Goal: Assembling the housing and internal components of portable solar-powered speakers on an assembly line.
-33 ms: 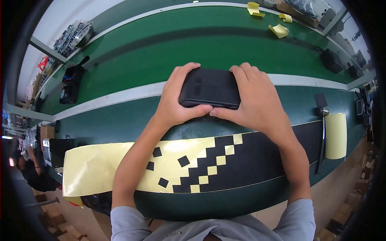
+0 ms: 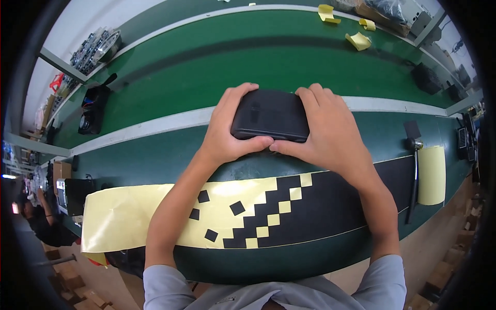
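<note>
Both my hands grip a black, flat, box-shaped device (image 2: 270,113) with rounded edges, held above the front of the green bench. Its exact kind does not show. My left hand (image 2: 226,126) wraps its left side, with the thumb along the near edge. On the opposite side, my right hand (image 2: 330,129) has its fingers over the top corner and its thumb on the near edge, almost touching the other thumb. Under my forearms lies a strip of yellow backing paper (image 2: 129,212) with black sheet (image 2: 320,206) on it, cut into small squares, some loose.
A roll of yellow backing (image 2: 432,175) sits at the right end, beside a dark long-handled tool (image 2: 415,181). A pale rail (image 2: 170,121) crosses behind my hands. Yellow scraps (image 2: 358,41) lie at the back right, a black case (image 2: 92,108) at the left. Another person (image 2: 44,222) is far left.
</note>
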Demonstrator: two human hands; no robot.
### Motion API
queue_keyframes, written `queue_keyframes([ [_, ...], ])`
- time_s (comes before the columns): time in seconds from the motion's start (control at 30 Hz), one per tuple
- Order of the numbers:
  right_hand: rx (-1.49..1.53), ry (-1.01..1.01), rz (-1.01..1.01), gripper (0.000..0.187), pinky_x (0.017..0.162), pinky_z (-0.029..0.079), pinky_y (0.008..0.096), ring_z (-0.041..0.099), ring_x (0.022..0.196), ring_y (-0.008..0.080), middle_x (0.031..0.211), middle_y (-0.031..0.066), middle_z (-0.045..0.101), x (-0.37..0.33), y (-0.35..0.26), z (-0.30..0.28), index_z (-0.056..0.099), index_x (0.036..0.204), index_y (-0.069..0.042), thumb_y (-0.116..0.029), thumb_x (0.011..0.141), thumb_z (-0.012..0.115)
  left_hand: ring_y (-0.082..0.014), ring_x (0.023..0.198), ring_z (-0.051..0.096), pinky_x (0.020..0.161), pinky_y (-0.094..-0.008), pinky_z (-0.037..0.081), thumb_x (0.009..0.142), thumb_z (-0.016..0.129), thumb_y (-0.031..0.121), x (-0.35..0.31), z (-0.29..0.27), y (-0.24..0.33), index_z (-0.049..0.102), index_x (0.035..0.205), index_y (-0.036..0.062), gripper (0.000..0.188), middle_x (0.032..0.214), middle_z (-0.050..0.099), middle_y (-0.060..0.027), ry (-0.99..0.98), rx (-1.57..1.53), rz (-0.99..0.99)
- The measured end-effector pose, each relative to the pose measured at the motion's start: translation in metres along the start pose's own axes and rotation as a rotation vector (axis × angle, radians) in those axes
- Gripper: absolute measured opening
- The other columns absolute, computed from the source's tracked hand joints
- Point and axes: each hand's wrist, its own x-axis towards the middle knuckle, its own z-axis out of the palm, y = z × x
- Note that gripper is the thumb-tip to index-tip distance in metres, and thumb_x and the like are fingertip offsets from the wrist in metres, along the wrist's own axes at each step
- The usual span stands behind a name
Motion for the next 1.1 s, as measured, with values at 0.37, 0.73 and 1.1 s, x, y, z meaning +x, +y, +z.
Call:
queue_keyframes([
  [0.37, 0.032, -0.283, -0.080, 0.097, 0.092, 0.048, 0.0453, 0.060, 0.105, 0.0380, 0.111, 0.0213, 0.061, 0.012, 0.014, -0.007, 0.053, 0.134, 0.006, -0.053, 0.065, 0.087, -0.0325, 0.122, 0.057, 0.107, -0.0409, 0.044, 0.070, 0.090, 0.040, -0.005, 0.001, -0.007, 0.054, 0.142, 0.0057, 0.087, 0.130, 0.056, -0.0162, -0.007, -0.160, -0.056],
  [0.73, 0.294, -0.671, 0.147, 0.102, 0.105, 0.046, 0.0412, 0.059, 0.123, 0.0381, 0.131, 0.0231, 0.060, 0.084, 0.007, -0.018, 0.050, 0.140, 0.001, -0.029, 0.051, 0.091, -0.0366, 0.132, 0.053, 0.109, -0.0454, 0.044, 0.082, 0.082, 0.031, -0.001, -0.012, -0.007, 0.070, 0.132, 0.0225, 0.052, 0.155, 0.047, -0.0122, 0.146, -0.088, 0.032],
  [1.1, -0.369, -0.049, -0.208, 0.106, 0.110, 0.040, 0.0506, 0.055, 0.127, 0.0342, 0.134, 0.0157, 0.057, 0.170, 0.051, 0.078, 0.042, 0.148, -0.011, -0.020, 0.054, 0.091, -0.0382, 0.133, 0.048, 0.104, -0.0505, 0.043, 0.083, 0.071, 0.007, -0.003, -0.027, -0.027, 0.056, 0.145, 0.0108, 0.064, 0.159, 0.038, -0.0190, 0.298, 0.529, -0.046],
])
